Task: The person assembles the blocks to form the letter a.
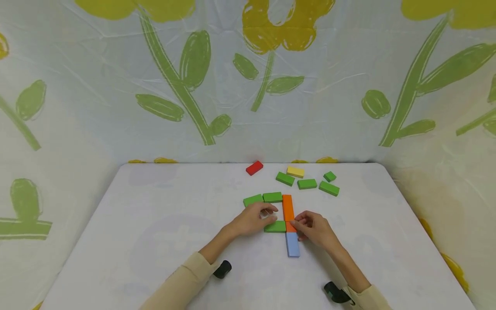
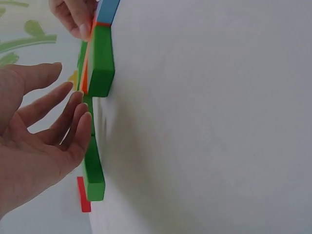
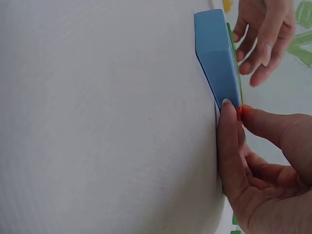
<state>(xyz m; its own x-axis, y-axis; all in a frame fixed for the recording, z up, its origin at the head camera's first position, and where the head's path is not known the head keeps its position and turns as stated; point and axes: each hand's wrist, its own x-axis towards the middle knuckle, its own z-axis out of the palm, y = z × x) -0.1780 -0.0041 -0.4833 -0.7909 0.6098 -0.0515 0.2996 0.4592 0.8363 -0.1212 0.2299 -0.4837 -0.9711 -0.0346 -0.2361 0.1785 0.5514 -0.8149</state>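
Note:
On the white table, a short orange block (image 1: 290, 227) lies between a long orange block (image 1: 288, 207) and a light blue block (image 1: 292, 245), end to end. My right hand (image 1: 317, 229) is at the short orange block, its thumb on it and its fingers bent along the right side; the pinch is partly hidden. A green block (image 1: 274, 227) meets this column from the left. My left hand (image 1: 253, 218) hovers loosely curved over that block's left end, and nothing shows between its fingers. Two more green blocks (image 1: 273, 197) form a row beyond it.
Farther back lie a red block (image 1: 254, 168), a yellow block (image 1: 296, 172) and several loose green blocks (image 1: 307, 184). A flower-patterned sheet (image 1: 310, 99) rises behind the table (image 1: 155, 258).

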